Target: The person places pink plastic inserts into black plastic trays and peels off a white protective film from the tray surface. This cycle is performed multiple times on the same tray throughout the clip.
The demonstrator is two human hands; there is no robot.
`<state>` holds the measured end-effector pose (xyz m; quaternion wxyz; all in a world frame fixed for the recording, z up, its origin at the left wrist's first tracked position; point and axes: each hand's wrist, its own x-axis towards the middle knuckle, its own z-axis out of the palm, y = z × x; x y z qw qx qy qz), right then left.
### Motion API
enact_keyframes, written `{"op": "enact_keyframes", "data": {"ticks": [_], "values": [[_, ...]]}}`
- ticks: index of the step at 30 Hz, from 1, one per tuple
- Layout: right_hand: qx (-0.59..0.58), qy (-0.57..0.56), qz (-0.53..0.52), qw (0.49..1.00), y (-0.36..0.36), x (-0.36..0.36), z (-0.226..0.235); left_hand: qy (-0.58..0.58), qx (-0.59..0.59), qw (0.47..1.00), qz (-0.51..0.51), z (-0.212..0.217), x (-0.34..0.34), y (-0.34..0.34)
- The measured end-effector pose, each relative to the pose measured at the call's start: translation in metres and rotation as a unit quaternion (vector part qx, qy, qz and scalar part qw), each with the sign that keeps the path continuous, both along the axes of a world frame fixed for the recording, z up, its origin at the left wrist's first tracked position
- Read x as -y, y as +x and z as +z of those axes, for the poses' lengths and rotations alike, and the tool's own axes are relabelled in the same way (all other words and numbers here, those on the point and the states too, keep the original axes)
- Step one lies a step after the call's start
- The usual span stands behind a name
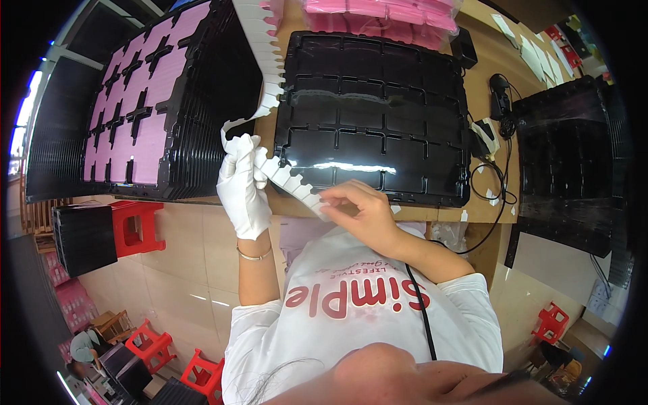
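Here, white strip (289,179), axis bent, end lower-right

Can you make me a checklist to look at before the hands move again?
1. Left hand holding the white strip: ok, fingers closed on it.
2. Right hand holding the strip too: ok, pinching it near its lower end.
3. Gloves on both hands: not ok, only the left wears a white glove.
4. Black tray on the table: ok, right of the strip.
5. Strip's far end free: cannot tell, it leaves the picture at the top.
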<state>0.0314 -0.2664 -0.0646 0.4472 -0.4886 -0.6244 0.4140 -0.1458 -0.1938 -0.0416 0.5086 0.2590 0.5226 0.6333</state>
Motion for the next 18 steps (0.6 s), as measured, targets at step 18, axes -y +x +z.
{"op": "enact_keyframes", "data": {"ticks": [18], "values": [[0.115, 0.063, 0.020, 0.991, 0.058, -0.260, 0.001, -0.047, -0.068, 0.994, -0.075, -0.010, 0.000, 0.004]]}}
